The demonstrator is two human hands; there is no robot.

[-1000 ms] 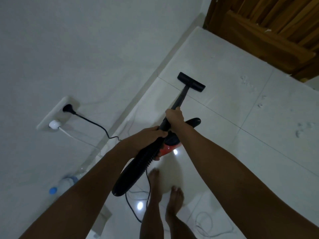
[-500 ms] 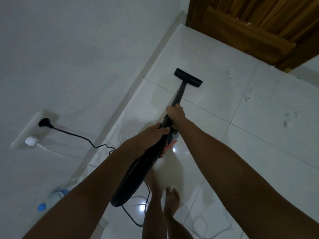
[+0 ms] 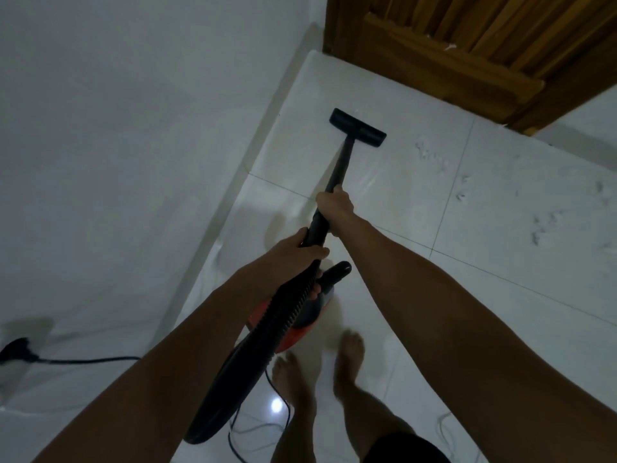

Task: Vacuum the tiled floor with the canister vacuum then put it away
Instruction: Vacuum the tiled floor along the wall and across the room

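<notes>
The right hand [image 3: 335,204] is curled round the black wand [image 3: 340,162] partway down its length, fingers wrapped under and knuckles up. Just behind it, nearer the person, the left hand [image 3: 297,252] grips the point where the wand meets the ribbed black hose [image 3: 267,332], thumb over the top and fingertips showing beneath. From the right hand the wand runs forward and down to the flat black floor nozzle [image 3: 358,128], which rests on the white tiled floor [image 3: 500,312] near the base of the white wall [image 3: 133,128] and short of the wooden door [image 3: 467,45]. Below the left hand, the hose loops down past the red and black canister vacuum [image 3: 310,312], which sits on the floor just ahead of the person's bare feet [image 3: 349,352]. To the right of the nozzle, pale specks of debris [image 3: 430,153] lie scattered across the tiles. Well to the left of the canister, a black plug [image 3: 16,350] sits in a wall socket, and its black cord [image 3: 90,360] runs toward the person's left arm. A bright spot of light reflects off the tile beside the feet. No brand, label or writing can be read on the vacuum or anything else.
</notes>
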